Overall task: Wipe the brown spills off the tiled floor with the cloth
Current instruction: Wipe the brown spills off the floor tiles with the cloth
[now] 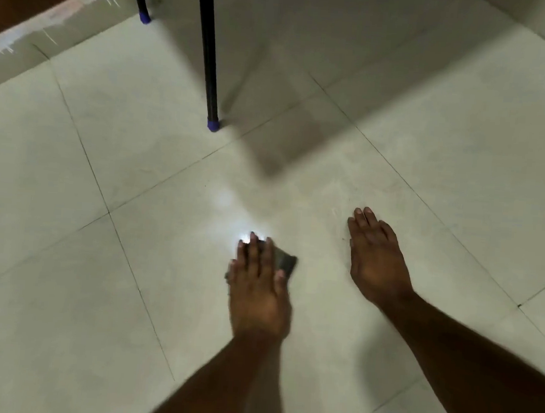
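The cloth [284, 261] is pressed flat to the tiled floor [62, 287] under the left hand [259, 290], whose fingers lie straight and close together over it; only a dark grey corner of the cloth shows to the right of the fingers, and a sliver at the left edge of the palm. No pinching is seen in this grip: the cloth is held down by the flat of the hand. The right hand [376, 263] is laid flat on the tile well apart from the cloth, fingers straight and together, and nothing is held by it (it is judged to serve as a prop for the body).

Of the brown spills, little can be made out. A few faint brownish specks and thin streaks [348, 236] are seen just beside the right hand's fingers, and the tiles elsewhere look pale and clean, though glare near the left fingertips hides a patch. The task is therefore judged to be far along, with those faint marks left to be wiped. Two black furniture legs [208, 48] with blue feet stand farther off.
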